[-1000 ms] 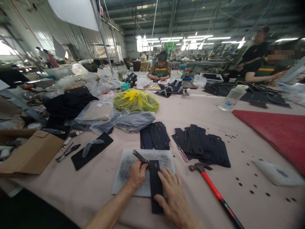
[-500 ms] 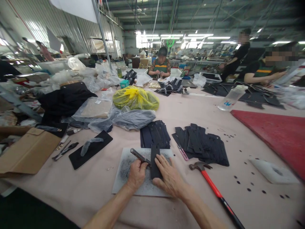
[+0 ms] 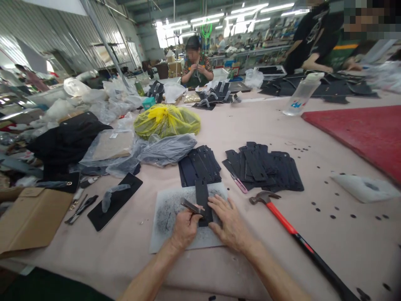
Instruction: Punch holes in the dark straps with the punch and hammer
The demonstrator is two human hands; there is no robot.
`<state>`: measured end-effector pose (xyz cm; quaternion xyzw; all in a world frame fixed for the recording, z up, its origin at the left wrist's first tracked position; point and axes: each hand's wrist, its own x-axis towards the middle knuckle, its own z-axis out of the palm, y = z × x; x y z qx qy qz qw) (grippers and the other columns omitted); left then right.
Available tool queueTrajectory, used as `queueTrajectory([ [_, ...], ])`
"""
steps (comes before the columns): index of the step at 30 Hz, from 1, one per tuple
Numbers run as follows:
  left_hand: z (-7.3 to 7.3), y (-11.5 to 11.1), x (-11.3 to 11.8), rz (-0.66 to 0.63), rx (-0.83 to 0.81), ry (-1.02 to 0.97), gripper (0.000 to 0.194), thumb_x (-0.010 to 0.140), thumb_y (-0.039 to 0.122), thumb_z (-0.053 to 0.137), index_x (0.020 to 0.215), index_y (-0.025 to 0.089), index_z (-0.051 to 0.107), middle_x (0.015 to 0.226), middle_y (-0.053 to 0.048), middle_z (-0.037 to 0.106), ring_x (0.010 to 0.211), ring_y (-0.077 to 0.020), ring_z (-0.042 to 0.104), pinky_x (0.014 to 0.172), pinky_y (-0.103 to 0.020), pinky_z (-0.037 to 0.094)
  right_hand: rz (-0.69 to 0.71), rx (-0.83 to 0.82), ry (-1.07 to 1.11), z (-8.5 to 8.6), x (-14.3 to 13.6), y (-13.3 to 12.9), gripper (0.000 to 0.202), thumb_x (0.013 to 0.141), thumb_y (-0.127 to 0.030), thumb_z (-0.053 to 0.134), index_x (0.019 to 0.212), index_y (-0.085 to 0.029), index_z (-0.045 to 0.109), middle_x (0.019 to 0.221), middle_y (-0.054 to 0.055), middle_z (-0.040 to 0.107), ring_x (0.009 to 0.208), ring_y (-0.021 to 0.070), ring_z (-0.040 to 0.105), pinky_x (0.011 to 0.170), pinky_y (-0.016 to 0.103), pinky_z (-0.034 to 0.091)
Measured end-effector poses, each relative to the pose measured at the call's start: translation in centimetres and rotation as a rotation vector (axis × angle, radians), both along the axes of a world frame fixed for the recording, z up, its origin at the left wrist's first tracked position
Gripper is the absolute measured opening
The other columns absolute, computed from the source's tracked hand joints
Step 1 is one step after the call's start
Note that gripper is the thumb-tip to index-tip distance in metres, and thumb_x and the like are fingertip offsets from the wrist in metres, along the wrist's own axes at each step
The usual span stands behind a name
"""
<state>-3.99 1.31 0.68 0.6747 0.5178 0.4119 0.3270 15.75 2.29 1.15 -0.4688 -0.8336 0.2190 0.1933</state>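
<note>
My left hand (image 3: 184,227) is closed around a metal hole punch (image 3: 190,206), whose tip is over the lower part of a dark flat strip (image 3: 202,193). The strip lies on a whitish, black-speckled board (image 3: 162,215). Fingers spread, my right hand (image 3: 231,220) rests flat along the strip's right edge. A claw hammer (image 3: 285,219) with a red and black handle lies to the right of that hand. Beyond the board are two piles of similar dark pieces, one on the left (image 3: 200,165) and one on the right (image 3: 263,167).
Pink-handled snips (image 3: 239,184) lie by the right pile. A yellow bag (image 3: 167,121), grey plastic bag (image 3: 169,149) and cardboard box (image 3: 37,217) are to the left. A clear bottle (image 3: 302,94) and red board (image 3: 360,133) stand farther right. Co-workers sit and stand across the table.
My left hand has brought the punch rightward and onto the strip, now more upright. My right hand has shifted slightly to the strip's edge. The camera view has tilted down.
</note>
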Motion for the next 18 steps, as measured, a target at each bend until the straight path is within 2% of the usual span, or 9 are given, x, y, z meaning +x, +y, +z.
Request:
queueTrajectory([
  [9, -0.11, -0.13, 0.28, -0.023, 0.016, 0.086, 0.024, 0.09, 0.024, 0.049, 0.096, 0.019, 0.072, 0.104, -0.008, 0.073, 0.101, -0.0224, 0.068, 0.094, -0.037, 0.054, -0.033, 0.012, 0.061, -0.29, 0.11, -0.11, 0.058, 0.076, -0.023, 0.058, 0.134, -0.02, 0.048, 0.146, 0.008, 0.044, 0.14, 0.0252, 0.026, 0.117, 0.052, 0.008],
  [18, -0.13, -0.02, 0.66, 0.013, 0.033, 0.15, 0.025, 0.09, 0.023, 0.049, 0.099, 0.018, 0.072, 0.103, -0.007, 0.074, 0.1, -0.0224, 0.068, 0.092, -0.036, 0.056, -0.046, -0.003, 0.079, -0.09, 0.37, -0.21, 0.059, 0.076, -0.022, 0.06, 0.134, -0.02, 0.049, 0.146, 0.008, 0.044, 0.141, 0.0262, 0.024, 0.117, 0.052, 0.006],
])
